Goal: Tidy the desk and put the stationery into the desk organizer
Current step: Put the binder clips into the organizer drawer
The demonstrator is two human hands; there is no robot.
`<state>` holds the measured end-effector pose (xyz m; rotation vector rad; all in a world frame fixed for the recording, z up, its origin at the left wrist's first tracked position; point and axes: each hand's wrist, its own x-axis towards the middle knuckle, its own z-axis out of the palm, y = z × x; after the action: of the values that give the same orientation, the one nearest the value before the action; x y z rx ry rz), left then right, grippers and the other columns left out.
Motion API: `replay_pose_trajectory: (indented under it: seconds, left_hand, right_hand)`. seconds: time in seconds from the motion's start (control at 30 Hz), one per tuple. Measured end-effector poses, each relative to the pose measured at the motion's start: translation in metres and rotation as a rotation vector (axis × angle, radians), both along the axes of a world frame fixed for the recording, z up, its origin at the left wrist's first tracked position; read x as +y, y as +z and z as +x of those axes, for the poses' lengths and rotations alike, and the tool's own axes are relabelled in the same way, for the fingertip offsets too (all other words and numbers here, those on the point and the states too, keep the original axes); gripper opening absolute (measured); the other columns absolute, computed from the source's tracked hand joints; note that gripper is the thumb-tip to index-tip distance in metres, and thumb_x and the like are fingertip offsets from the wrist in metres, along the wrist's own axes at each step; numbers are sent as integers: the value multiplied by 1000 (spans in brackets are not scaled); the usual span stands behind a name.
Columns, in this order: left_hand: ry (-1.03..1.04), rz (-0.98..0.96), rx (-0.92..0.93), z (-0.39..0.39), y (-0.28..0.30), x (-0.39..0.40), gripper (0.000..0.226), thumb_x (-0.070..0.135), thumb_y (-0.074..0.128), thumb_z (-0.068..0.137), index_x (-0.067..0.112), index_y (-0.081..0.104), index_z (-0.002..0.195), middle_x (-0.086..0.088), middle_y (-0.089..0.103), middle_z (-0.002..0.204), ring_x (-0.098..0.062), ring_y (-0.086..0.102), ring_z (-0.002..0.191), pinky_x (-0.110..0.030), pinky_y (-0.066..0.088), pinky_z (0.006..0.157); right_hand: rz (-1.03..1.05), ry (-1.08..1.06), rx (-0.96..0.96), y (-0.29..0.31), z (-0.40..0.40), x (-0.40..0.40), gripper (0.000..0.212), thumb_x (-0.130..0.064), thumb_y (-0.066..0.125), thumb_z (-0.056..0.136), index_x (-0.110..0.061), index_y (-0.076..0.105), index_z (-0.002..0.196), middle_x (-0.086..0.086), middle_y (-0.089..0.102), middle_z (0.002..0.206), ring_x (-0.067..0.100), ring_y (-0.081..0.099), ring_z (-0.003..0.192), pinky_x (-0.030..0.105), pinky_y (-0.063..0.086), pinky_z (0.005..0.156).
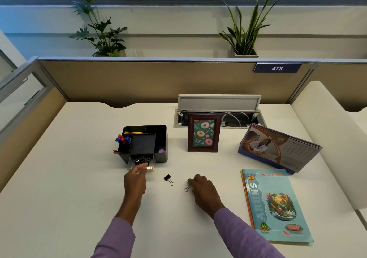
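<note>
Black desk organizer (146,141) sits left of centre on the white table (79,178). Its small clear drawer (141,163) is pulled out toward the person, with several binder clips (142,160) already heaped inside. Pens and a pencil stand in its left compartment; something purple lies in a right-hand slot.

Left hand (137,179) reaches to the drawer front, fingers stretched out and loose, thumb at the drawer's lip. Whether it pinches a clip or only steadies the drawer, cannot tell.

Right hand (200,188) rests on the table, fingers curled over a binder clip (187,187); only the wire loops show at the fingertips, so it reads as a pinch on that clip.

One more black binder clip (168,179) lies loose on the table, between the two hands and apart from both.

Step in hand, as judged: gathering the last clips into the drawer. To do it well, lift the right-hand clip by its body rather than the springy wire arms, carry it over the drawer and drop it toward the back so the heap does not jam the drawer on closing. Keep the left hand bracing the drawer, since it looks light and may slide.

Hard to make out: clip body under the right fingers; clip count in the drawer; the drawer's near edge, covered by the left hand. Forearms cut off at frame bottom.

Nearby: picture frame (204,132), desk calendar (278,148), notebook (276,204).
</note>
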<state>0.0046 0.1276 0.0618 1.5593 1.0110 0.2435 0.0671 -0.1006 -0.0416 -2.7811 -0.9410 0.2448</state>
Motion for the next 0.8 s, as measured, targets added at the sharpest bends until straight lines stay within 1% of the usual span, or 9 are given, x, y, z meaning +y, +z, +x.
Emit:
replay_pose_trajectory:
  seconds: [0.07,0.17,0.23,0.33,0.43,0.5,0.6,0.73,0.8]
  left_hand:
    - [-25,19,9,-6,-2,-8,18,16,54,98,25,68,103,-7,43,56,-13,34,43,-19,30,34]
    - [-54,17,28,-12,-6,-18,18,15,54,98,24,68,105,-7,44,56,-13,35,43,-18,31,35]
    - [-71,2,36,-16,-10,-24,18,15,54,98,22,69,104,-5,43,54,-11,34,40,-19,31,36]
    - [-85,-15,44,-20,-14,-30,19,14,55,97,21,71,104,2,40,47,-10,33,37,-20,30,37]
    - [-99,-9,50,-22,-14,-35,19,14,54,97,21,70,103,4,40,45,-11,34,39,-20,31,37]
    - [-113,0,50,-23,-14,-38,19,14,53,97,22,70,102,1,41,47,-11,34,38,-19,31,37]
    - [-134,-10,48,-25,-16,-42,18,13,54,96,20,71,99,2,39,47,-10,31,36,-18,27,36]
    - [-176,-34,80,-28,-21,-46,11,20,62,93,16,71,94,3,39,46,-12,31,35,-18,26,36]
    - [-211,-46,106,-28,-21,-48,13,25,66,91,13,71,92,2,41,46,-13,33,37,-19,28,38]
  right_hand:
    - [-16,-4,-24,-2,-3,-3,51,-2,74,53,-22,61,98,-2,55,85,22,54,67,27,30,51]
    - [10,-23,-37,-1,-9,-8,36,-1,71,60,-21,58,87,-3,52,80,20,50,65,27,26,52]
    - [39,-28,-17,-1,-11,-10,24,-4,68,70,-20,55,84,-1,51,82,22,49,66,29,29,51]
    - [80,-40,39,1,-12,-14,13,-13,61,79,-17,55,91,2,51,93,25,50,75,34,38,55]
    - [100,-11,67,2,-16,-18,12,-13,56,82,-18,55,93,0,52,97,25,50,80,33,38,59]
    - [120,4,75,2,-19,-19,13,-11,55,82,-19,55,93,-1,53,96,25,52,80,32,37,58]
    - [194,-27,78,6,-25,-17,13,-13,53,83,-19,54,95,-2,54,94,24,53,80,32,36,59]
    - [332,-100,126,27,-31,-8,18,-16,52,86,-24,51,101,-9,54,103,16,51,91,32,44,71]
    - [383,-102,123,38,-31,-1,18,-19,55,87,-26,50,103,-11,53,106,12,51,95,30,46,76]
